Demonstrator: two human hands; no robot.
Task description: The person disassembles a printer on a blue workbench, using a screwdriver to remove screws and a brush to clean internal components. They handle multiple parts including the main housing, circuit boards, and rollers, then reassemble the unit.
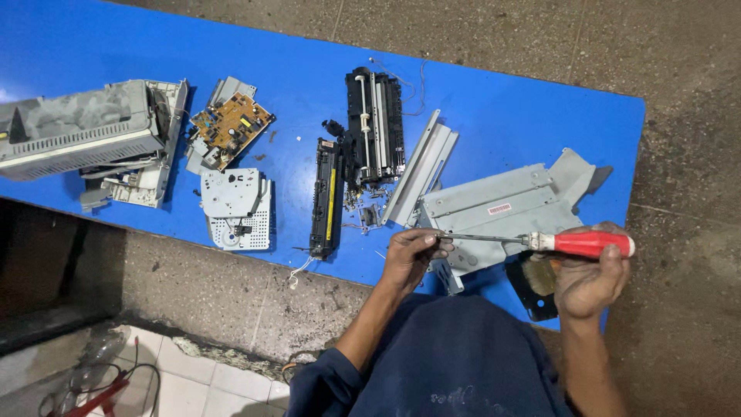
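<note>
1. Right hand [590, 282] closed around the red handle of one screwdriver [540, 242]; shaft runs toward the left hand.
2. Left hand [413, 255] pinches fingers at the tip, steadying it on the grey metal frame [502, 205], which lies between both hands on the blue bench [494, 100].
3. Step, judged: seating the tip on a screw; next calls for steady turning pressure.
4. Beyond the left hand: one black roller unit [374, 127], one circuit board [230, 123].

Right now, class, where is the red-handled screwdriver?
In the head view, the red-handled screwdriver lies across the grey metal plate, gripped by the right hand, tip at the left hand.
</note>
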